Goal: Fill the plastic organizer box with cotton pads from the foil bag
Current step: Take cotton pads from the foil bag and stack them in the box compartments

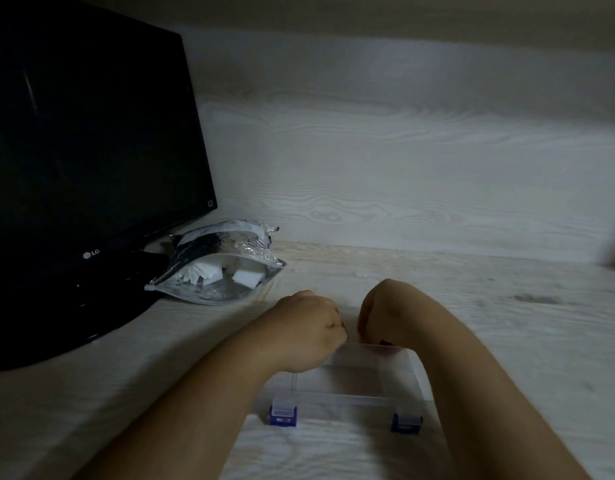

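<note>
A clear plastic organizer box (351, 396) with two blue latches at its near side lies on the pale wood table, low in the middle of the head view. My left hand (309, 330) is curled at the box's far left corner. Just to its right, my right hand (378, 317) is bent down with its fingertips curled onto the far rim. What the fingers pinch is hidden under the hands. The foil bag (216, 268) lies open at the left, apart from both hands, with white cotton pads (245, 276) showing inside.
A black monitor (84, 161) on its stand fills the left side, right behind the bag. A pale wood wall (403, 168) closes the back of the table (507, 323).
</note>
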Demonstrator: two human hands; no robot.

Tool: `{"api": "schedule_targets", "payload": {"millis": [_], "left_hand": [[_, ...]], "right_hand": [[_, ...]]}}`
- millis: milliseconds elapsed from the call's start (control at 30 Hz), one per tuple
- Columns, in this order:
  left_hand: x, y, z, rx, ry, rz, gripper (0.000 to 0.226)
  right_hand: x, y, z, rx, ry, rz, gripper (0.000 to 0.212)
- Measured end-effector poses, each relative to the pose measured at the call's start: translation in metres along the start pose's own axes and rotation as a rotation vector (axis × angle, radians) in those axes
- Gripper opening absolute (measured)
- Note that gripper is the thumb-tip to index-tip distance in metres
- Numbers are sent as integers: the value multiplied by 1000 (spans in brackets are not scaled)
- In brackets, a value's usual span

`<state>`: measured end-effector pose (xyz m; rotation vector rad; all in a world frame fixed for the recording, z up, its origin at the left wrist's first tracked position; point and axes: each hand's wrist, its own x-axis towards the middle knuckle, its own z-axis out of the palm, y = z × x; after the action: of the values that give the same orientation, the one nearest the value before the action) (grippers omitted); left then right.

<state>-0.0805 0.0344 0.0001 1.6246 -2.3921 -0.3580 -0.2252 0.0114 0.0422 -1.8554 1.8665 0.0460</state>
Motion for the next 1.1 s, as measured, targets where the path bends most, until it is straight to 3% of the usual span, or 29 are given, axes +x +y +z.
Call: {"api": "schedule_targets", "payload": {"millis": [300,467,567,767,900,1100], "left_hand": [[-2,3,-1,54,1,22,42],[-8,2,-9,-167,129,16,17],[-14,-2,-19,-260,270,-31,24],[-17,-32,-30,-235,532,-396,29],[-19,-53,-32,-74,481,-565,31],[-13,-70,-29,-210,379,-650,45]], "right_hand": [[10,1,5,-136,86,19,10],[8,4,-1,-68,171,-44,27],[3,2,-5,-23,233,-108,19],[-9,1,0,112,313,-258,14],[-11,0,1,128,331,-306,16],[-10,0,3,147,340,-329,14]]}}
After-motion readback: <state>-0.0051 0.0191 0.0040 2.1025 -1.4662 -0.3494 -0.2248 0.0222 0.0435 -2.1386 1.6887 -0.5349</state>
